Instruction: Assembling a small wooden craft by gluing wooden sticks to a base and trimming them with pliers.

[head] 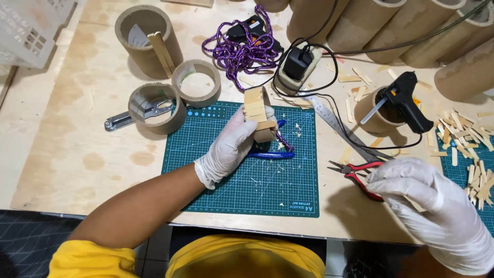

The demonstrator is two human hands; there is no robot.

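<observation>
A stick-clad tube point(260, 114) is gripped by the left hand point(231, 146) over the green mat point(247, 180) — red pliers point(360, 175) are clasped by the right hand point(411, 190). A label strip edges the mat on the pale wooden bench point(77, 154).

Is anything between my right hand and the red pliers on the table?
Nothing visible. The right hand is already on the red pliers, covering the handle ends, while the jaws poke out to its left on the bare table. The left hand is apart, holding a small cardboard tube over the green mat.
</observation>
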